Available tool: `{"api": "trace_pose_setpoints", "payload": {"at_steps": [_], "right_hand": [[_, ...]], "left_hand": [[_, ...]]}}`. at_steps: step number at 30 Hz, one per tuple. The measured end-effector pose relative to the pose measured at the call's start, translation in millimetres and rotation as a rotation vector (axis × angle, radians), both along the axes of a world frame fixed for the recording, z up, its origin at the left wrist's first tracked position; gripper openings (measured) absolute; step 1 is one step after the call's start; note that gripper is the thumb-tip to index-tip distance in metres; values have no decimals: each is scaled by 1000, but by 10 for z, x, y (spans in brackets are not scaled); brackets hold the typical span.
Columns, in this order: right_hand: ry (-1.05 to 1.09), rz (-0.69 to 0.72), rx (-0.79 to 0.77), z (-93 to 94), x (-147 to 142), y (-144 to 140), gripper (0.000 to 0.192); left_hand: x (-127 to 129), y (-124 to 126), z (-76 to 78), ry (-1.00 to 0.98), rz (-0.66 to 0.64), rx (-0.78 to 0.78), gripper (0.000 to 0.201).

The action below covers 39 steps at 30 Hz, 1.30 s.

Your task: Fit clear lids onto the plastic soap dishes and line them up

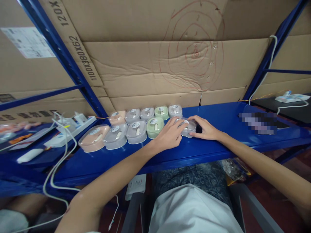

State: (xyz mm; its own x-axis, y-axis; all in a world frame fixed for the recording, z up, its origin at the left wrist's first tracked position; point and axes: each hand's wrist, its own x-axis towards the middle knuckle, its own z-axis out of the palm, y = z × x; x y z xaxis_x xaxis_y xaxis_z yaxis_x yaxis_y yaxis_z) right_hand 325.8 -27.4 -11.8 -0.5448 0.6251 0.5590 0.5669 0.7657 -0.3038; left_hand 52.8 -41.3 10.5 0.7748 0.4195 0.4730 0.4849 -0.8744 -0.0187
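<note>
We've got both hands on the grey case at the right end of the front row on the blue shelf: left hand and right hand cupping its sides. Shove sideways and the green case bumps its neighbours out of line.

I am watching through a single head-worn camera, and it is looking forward and down onto the blue shelf from close above its front edge. It is facing the cardboard wall rising just behind that shelf. Beneath the shelf's front edge, the view is taking in the wearer's own lap.
</note>
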Motion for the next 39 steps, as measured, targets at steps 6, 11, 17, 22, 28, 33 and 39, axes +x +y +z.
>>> {"api": "trace_pose_setpoints", "payload": {"at_steps": [6,11,17,22,28,33,39], "right_hand": [[-43,17,8,14,-1,-24,72],[-108,20,10,-9,-1,-23,83],[-86,14,-17,-31,9,-7,90],[-81,10,-36,-29,6,-10,89],[-37,-7,-33,-18,12,-2,84],[-53,-103,-39,-58,2,298,68],[-44,-139,-105,-53,-197,971,68]], "left_hand": [[6,-51,27,-76,35,-19,52],[11,-13,13,-79,119,-1,48],[-6,8,3,-56,92,-19,50],[1,6,3,-55,111,-12,43],[-10,50,-6,-52,111,-40,38],[-16,88,-61,-52,127,-27,58],[-15,117,-91,-22,146,7,55]]}}
